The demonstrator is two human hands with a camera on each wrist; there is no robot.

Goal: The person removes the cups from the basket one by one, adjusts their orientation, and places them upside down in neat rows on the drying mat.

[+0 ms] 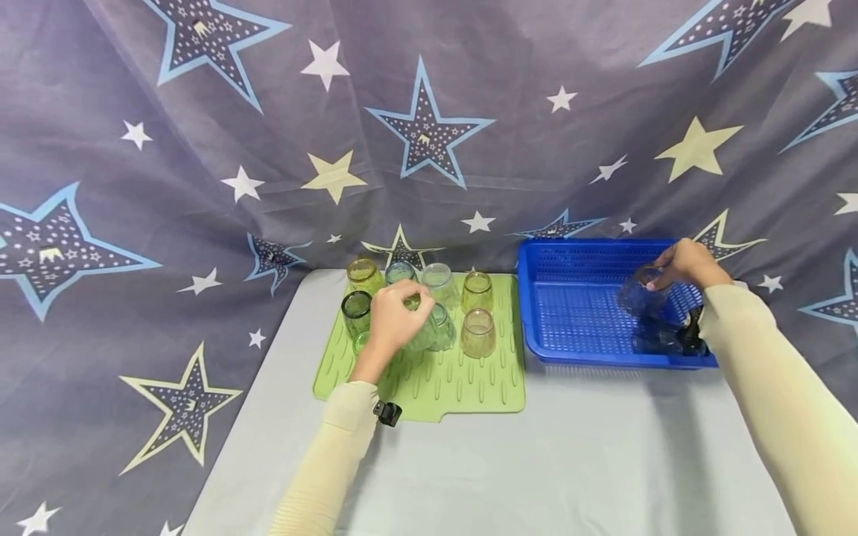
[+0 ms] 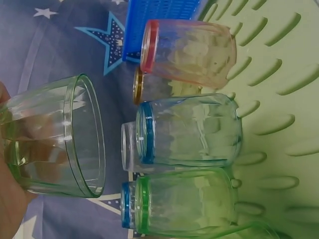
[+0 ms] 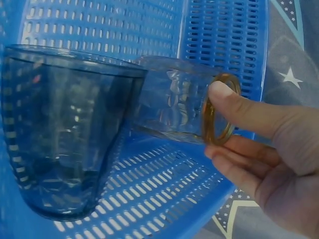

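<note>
Above the green drying mat [image 1: 479, 398], my left hand [image 1: 395, 318] grips a clear green-tinted drinking glass [image 2: 45, 107] by its base end, its mouth facing the mat. Close by stand upturned glasses, among them a red-based glass [image 2: 199, 52], a blue-based glass [image 2: 194, 132] and a green-based glass [image 2: 189, 204]. Over at the blue basket [image 1: 527, 313], my right hand [image 1: 692, 262] pinches the amber base of a clear glass [image 3: 174, 102] between thumb and fingers. That glass is tilted inside the basket. Beside it is a dark blue glass [image 3: 70, 134], mouth upward in the right wrist view.
More upturned glasses fill the back of the mat, including a dark green glass [image 1: 357, 313] and a yellow glass [image 1: 477, 292]. A star-patterned cloth [image 1: 570, 186] hangs behind the white table [image 1: 523, 461]. The basket's raised walls border the mat's right side.
</note>
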